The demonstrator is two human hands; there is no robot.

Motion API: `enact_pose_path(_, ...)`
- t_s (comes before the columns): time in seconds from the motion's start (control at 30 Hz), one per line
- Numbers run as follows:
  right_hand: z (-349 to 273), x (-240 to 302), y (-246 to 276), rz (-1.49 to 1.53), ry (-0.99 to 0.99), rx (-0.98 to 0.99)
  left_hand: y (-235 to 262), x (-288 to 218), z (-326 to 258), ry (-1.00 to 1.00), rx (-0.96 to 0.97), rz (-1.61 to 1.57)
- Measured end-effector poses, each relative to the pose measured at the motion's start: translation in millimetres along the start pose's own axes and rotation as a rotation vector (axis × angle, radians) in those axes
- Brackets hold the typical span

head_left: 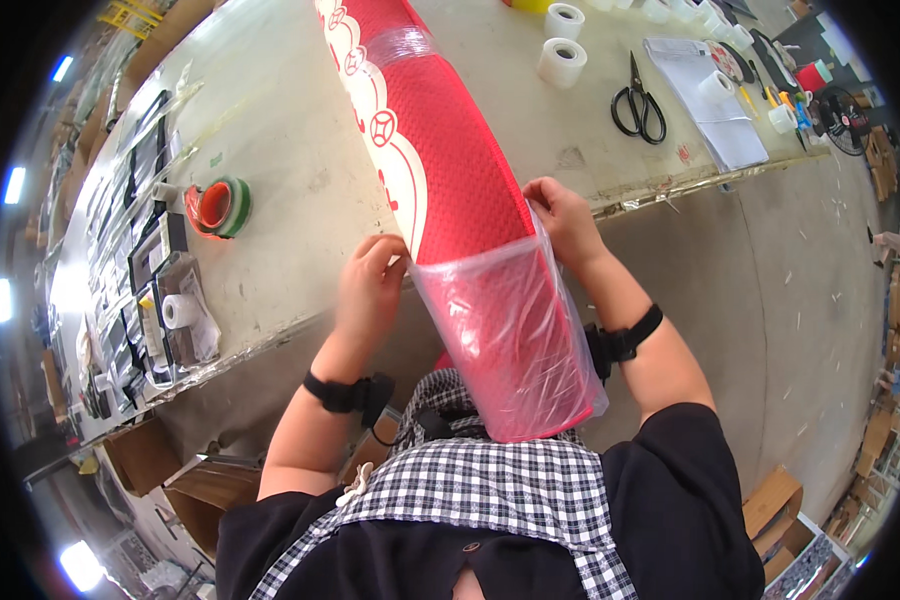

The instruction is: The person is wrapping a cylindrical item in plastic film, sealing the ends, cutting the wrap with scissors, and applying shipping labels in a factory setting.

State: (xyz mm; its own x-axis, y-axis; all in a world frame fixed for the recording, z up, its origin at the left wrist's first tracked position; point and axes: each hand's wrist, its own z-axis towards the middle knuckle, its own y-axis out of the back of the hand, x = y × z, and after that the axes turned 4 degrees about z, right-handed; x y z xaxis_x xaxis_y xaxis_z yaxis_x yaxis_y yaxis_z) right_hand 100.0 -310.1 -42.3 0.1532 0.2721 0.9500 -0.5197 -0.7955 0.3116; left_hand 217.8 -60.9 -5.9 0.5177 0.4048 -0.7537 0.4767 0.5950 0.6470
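The long worktable (300,210) fills most of the room, and everything sits in relation to the red roll (440,160) lying across it. That roll, a rolled red mat with a white scalloped pattern down one edge, runs from the far side of the table over the near edge toward the person's lap. Its near end sits inside a clear plastic bag (515,340), whose open mouth reaches just past the table edge. The left hand (370,285) pinches the bag's rim on the roll's left side; the right hand (560,215) grips the rim on the roll's right side, fingers curled over the plastic. Left of the roll stands a tape dispenser (218,207) holding red and green tape. Right of it lie black scissors (638,103), and just beside its far stretch two white tape rolls (562,62)
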Motion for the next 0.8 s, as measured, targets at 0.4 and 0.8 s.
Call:
enact_pose_path(0.4,88.1,13.4,-9.7,0.499,-0.512,0.316,-36.7,69.2,58.9,0.464,0.025,-0.648)
enact_pose_path(0.8,21.3,42.6,-3.5,0.471,-0.641,0.249,-28.9,63.4,46.2,0.521,0.274,-0.964)
